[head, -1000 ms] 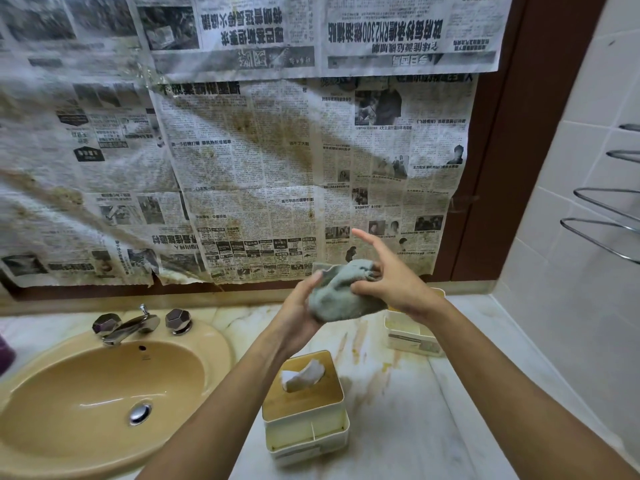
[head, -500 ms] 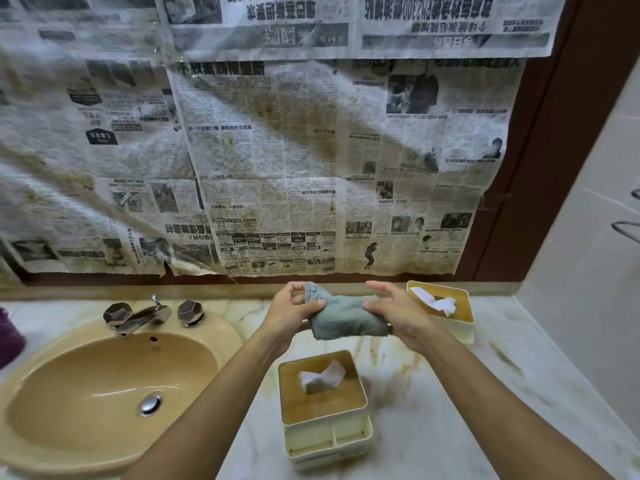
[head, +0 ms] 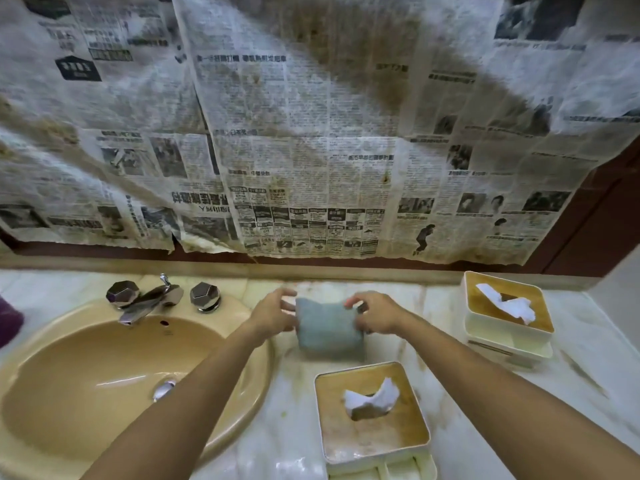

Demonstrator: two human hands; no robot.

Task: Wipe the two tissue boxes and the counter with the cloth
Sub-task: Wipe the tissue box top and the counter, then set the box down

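A grey-blue cloth [head: 329, 329], folded into a rectangle, hangs just above the marble counter [head: 284, 438] between both my hands. My left hand [head: 272, 315] pinches its left edge and my right hand [head: 377, 315] pinches its right edge. One white tissue box with a wooden lid [head: 372, 417] stands near the front, below the cloth, with a tissue poking out. A second tissue box [head: 505, 317] of the same kind stands at the back right, by the wall.
A tan sink [head: 104, 382] with a chrome tap [head: 145, 301] fills the left side. Stained newspaper [head: 311, 150] covers the wall behind. A purple object [head: 8, 322] sits at the far left edge. Brown streaks mark the counter.
Both hands have lowered the cloth from chest height toward the counter and spread it from a bunched wad into a flat fold. The view has tilted downward.
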